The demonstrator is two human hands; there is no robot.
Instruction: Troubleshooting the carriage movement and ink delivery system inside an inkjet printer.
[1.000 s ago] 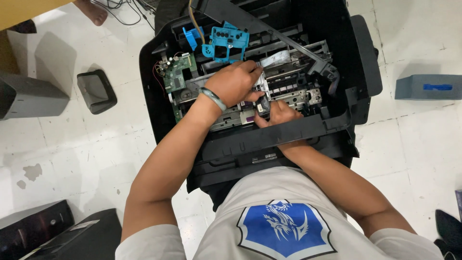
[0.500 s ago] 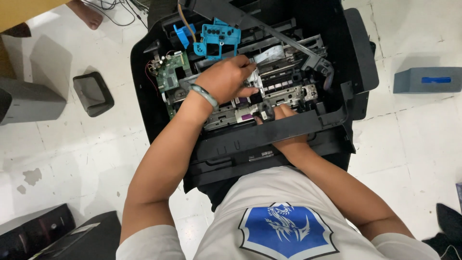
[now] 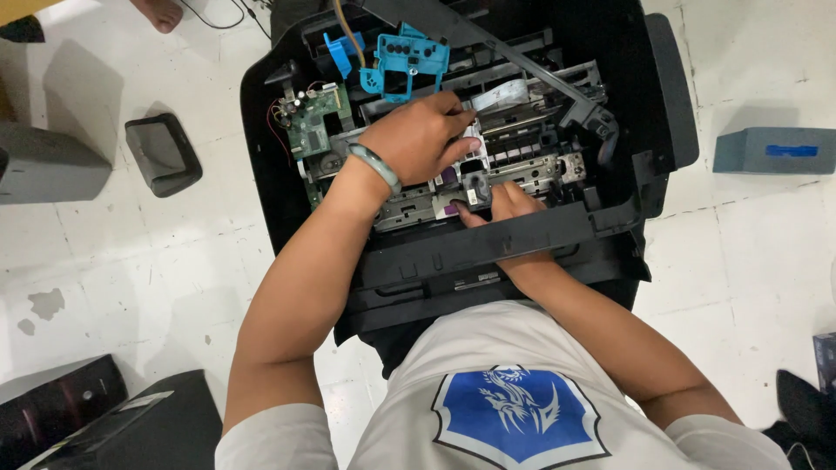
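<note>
An opened black printer [image 3: 662,96] lies on the floor in front of me with its insides bared. My left hand [image 3: 418,139], with a pale bracelet at the wrist, rests on the print carriage [image 3: 475,178] in the middle, fingers curled over its top. My right hand [image 3: 509,204] reaches in under the black front bar [image 3: 488,244], its fingers touching the small black part at the carriage's front. A green circuit board [image 3: 305,130] sits at the left inside. Blue plastic parts [image 3: 405,65] stand at the back. A white ribbon cable [image 3: 501,94] runs beside my left fingers.
A black tray-like cover [image 3: 161,155] lies on the white tiled floor at left, beside a grey box [image 3: 43,165]. A grey-blue box [image 3: 771,150] sits at right. Dark housings [image 3: 131,426] lie at lower left. Another person's foot [image 3: 158,12] shows at the top.
My left hand has slid slightly up and right over the carriage. The right hand stays under the front bar. The camera view has shifted a little.
</note>
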